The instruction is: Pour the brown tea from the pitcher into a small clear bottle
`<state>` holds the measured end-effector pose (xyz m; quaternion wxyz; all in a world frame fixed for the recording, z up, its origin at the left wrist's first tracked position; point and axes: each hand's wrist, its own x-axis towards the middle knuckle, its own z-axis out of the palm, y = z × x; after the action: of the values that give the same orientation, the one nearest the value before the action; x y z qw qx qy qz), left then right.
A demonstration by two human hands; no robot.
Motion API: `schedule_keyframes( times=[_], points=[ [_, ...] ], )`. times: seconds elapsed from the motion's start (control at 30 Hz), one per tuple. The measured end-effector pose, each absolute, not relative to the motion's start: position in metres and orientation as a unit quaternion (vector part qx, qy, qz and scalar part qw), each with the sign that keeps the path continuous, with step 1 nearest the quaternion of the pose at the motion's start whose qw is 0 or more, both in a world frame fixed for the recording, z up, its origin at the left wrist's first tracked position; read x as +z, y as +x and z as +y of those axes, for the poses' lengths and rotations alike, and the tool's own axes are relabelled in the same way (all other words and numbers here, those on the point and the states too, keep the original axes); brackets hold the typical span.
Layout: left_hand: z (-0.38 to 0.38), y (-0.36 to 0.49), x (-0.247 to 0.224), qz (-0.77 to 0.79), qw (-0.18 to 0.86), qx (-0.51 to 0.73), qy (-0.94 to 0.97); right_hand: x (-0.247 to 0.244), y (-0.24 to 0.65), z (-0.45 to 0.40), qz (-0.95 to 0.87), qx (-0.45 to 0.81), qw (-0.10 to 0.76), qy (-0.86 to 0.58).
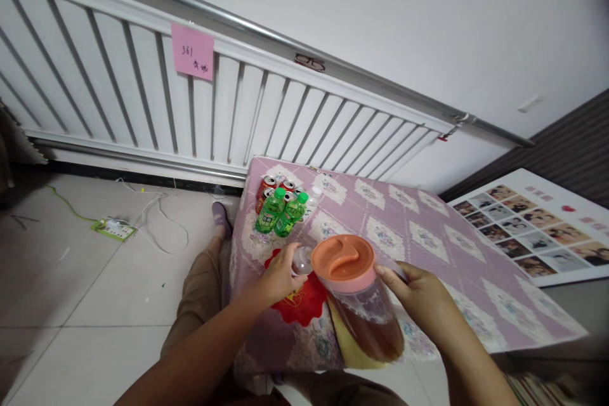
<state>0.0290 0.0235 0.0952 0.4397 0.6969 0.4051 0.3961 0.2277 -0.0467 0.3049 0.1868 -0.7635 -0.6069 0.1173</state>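
Note:
My left hand is wrapped round a small clear glass, whose mouth is close to the spout side of a pitcher. The pitcher is clear with an orange lid and holds brown liquid; it leans with its top toward the glass. Its handle is in my right hand. Below the glass, a red scalloped mat lies on the floral tablecloth. Something yellow shows beneath the pitcher. Whether liquid flows between pitcher and glass, I cannot tell.
Two green bottles, several cans and a clear white-capped bottle stand at the table's far left. Behind runs a white radiator with a pink note. A photo board leans at right; cables and a power strip lie on the floor.

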Motion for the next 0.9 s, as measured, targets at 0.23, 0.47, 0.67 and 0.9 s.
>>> schedule_keyframes(
  times=[0.23, 0.47, 0.67, 0.9],
  points=[
    [0.0241, 0.0299, 0.0943, 0.405, 0.443, 0.399, 0.693, 0.3044, 0.2294, -0.0461, -0.614, 0.114, 0.178, -0.760],
    [0.0236, 0.0296, 0.0947, 0.401, 0.439, 0.402, 0.696, 0.3032, 0.2306, -0.0445, -0.606, 0.120, 0.158, -0.770],
    [0.0238, 0.0301, 0.0929, 0.402, 0.442, 0.401, 0.694, 0.3042, 0.2299, -0.0447, -0.603, 0.125, 0.154, -0.772],
    [0.0239, 0.0298, 0.0933, 0.402, 0.446, 0.402, 0.691, 0.3051, 0.2293, -0.0448, -0.610, 0.119, 0.156, -0.768]
  ],
)
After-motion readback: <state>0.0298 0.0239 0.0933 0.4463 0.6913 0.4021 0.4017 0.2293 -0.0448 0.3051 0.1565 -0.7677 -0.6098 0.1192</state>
